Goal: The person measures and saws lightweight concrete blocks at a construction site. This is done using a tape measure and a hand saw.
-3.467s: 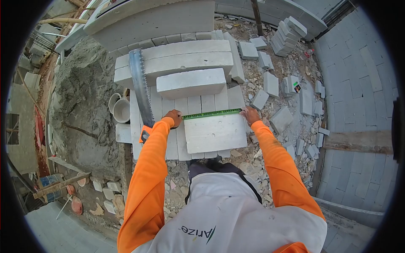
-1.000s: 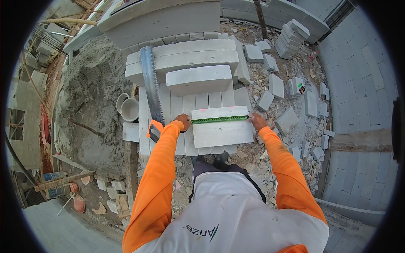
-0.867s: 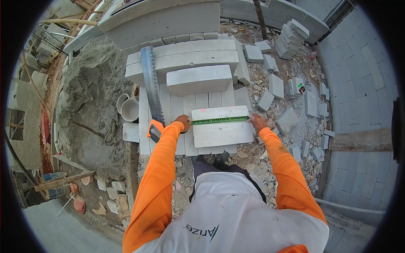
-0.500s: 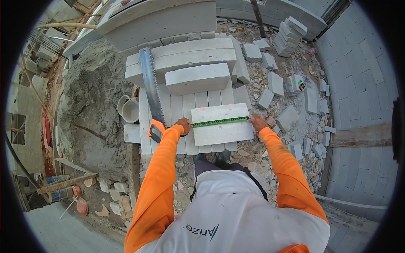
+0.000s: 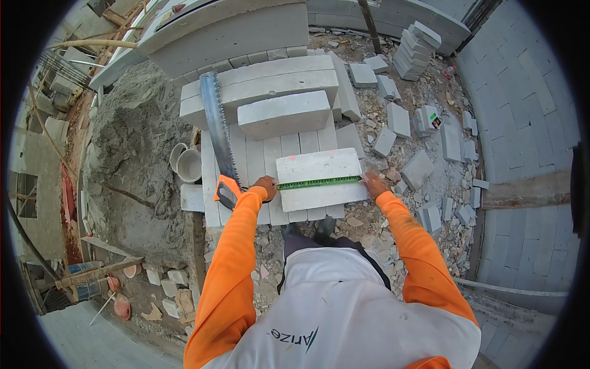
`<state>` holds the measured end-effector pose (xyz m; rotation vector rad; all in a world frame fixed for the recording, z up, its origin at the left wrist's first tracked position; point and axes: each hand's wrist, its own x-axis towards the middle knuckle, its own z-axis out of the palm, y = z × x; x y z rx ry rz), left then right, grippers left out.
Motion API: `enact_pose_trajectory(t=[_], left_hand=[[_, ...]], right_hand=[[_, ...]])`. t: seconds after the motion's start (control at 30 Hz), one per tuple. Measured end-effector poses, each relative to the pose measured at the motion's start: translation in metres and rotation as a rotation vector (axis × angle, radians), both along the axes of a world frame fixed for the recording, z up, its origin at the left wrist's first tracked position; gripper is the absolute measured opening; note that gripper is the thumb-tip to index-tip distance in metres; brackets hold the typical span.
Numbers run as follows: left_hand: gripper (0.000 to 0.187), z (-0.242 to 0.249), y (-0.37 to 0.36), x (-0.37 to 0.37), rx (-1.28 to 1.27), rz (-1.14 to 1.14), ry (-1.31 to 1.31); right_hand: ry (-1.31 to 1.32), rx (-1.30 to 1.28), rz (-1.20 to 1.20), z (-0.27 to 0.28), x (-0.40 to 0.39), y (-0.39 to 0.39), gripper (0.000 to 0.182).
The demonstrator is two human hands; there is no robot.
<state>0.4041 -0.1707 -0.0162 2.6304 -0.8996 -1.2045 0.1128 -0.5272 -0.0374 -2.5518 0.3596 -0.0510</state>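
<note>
A green measuring tape point(image 5: 319, 182) is stretched straight across the top of a pale concrete block point(image 5: 318, 162) in front of me. My left hand point(image 5: 267, 187) is closed round the tape's left end, at the block's left edge; the tape's case cannot be made out there. At the block's right edge, my right hand point(image 5: 373, 184) pinches the other end. Faint pink marks show along the block's far edge. Just left of my left hand lies a handsaw point(image 5: 219, 117) with an orange handle, its toothed blade pointing away and resting against stacked blocks.
Beneath the measured block is a platform of blocks point(image 5: 254, 154), with another block point(image 5: 284, 114) lying farther back. A mound of grey sand point(image 5: 132, 123) and two buckets point(image 5: 189, 165) are on the left. Rubble and loose blocks point(image 5: 418, 170) cover the ground at right.
The view has shifted slightly, so the scene sits a little farther left. Both hands keep hold of the tape in nearly the same place on the block.
</note>
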Motion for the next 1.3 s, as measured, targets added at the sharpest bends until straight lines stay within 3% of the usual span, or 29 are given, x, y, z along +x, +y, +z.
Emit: enact_pose_trajectory(t=[0.2, 0.53, 0.67, 1.0, 1.3], left_hand=[[0.027, 0.009, 0.007, -0.011, -0.106, -0.029, -0.031], [0.027, 0.013, 0.007, -0.017, -0.064, -0.067, -0.007], [0.027, -0.006, 0.015, -0.019, -0.108, -0.073, -0.038], [0.028, 0.020, 0.022, -0.041, -0.118, 0.004, 0.037], [0.029, 0.023, 0.025, -0.049, -0.113, -0.068, 0.015]], right_hand=[[-0.032, 0.045, 0.019, 0.003, -0.006, 0.004, 0.024], [-0.002, -0.003, 0.030, 0.002, -0.018, 0.009, 0.027], [-0.022, 0.018, 0.027, 0.004, -0.024, 0.013, 0.026], [0.001, 0.004, 0.044, 0.006, -0.036, 0.020, 0.020], [-0.005, 0.004, 0.041, 0.005, -0.051, 0.026, 0.021]])
